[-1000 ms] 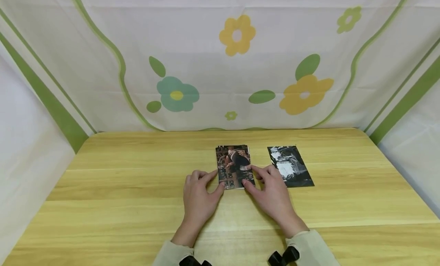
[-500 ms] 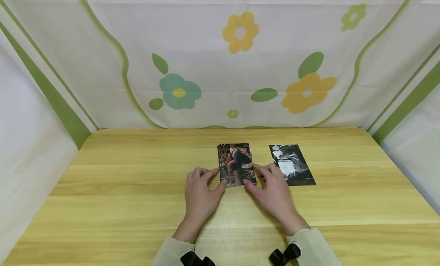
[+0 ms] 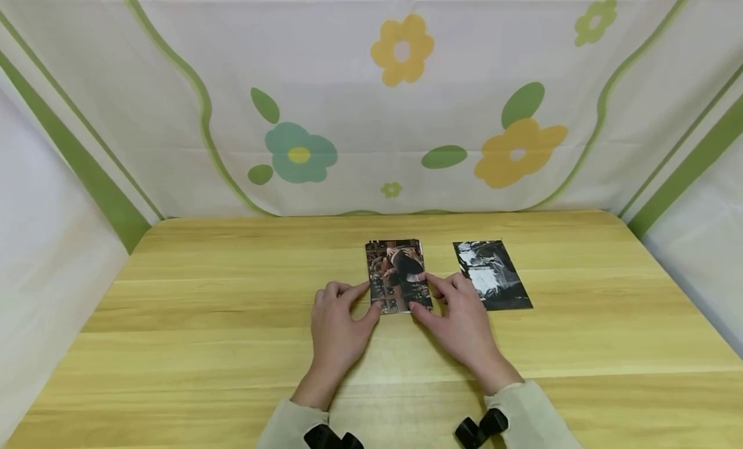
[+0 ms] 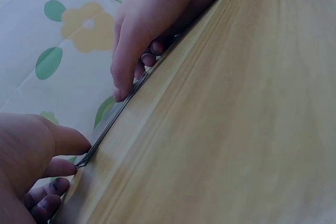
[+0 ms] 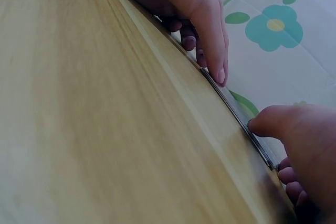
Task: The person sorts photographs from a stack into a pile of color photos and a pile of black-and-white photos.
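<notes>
A small stack of photo cards (image 3: 396, 268) lies flat on the wooden table, its top picture dark and brownish with a figure on it. At its left edge my left hand (image 3: 338, 326) holds it, thumb at the near corner and forefinger along the side. My right hand (image 3: 461, 323) grips the opposite side, thumb over the near right corner, forefinger at the right edge. The left wrist view shows the stack (image 4: 107, 125) edge-on as several thin layers, low on the table between both hands. The remaining fingers curl loosely beside it.
A single black-and-white photo card (image 3: 502, 278) lies right of the stack, partly covered by my right hand. The wooden table (image 3: 203, 339) extends around both hands. A white curtain (image 3: 348, 100) with printed flowers stands behind the table's far edge.
Both hands keep their hold at the stack's sides, and the cards stay in place. Only the head view shifts slightly.
</notes>
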Available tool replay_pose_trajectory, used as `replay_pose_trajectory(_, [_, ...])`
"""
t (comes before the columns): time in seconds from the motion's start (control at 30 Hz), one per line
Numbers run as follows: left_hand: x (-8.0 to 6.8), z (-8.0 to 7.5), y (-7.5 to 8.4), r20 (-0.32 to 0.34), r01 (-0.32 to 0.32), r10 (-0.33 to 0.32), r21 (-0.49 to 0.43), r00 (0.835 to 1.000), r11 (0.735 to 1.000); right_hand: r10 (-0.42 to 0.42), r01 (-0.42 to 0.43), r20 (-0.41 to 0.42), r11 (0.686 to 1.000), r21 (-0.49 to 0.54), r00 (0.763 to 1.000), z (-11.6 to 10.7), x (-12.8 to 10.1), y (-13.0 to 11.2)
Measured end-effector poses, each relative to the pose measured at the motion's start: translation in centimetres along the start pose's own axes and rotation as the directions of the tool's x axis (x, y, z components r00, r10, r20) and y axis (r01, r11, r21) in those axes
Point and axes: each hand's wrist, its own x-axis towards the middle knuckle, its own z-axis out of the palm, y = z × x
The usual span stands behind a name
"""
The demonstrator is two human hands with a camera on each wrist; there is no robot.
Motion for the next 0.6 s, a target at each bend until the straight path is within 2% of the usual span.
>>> replay_pose_trajectory(0.33, [0.06, 0.04, -0.24, 0.006, -0.012, 0.012, 0.008, 1.0, 1.0, -0.017, 0.017, -0.017, 1.0, -0.004, 1.0, 0.22, -0.17, 0.07])
replay_pose_trajectory(0.6, [0.22, 0.13, -0.19, 0.022, 0.023, -0.022, -0.015, 1.0, 1.0, -0.027, 0.028, -0.024, 1.0, 0.006, 0.999, 0.12, -0.06, 0.08])
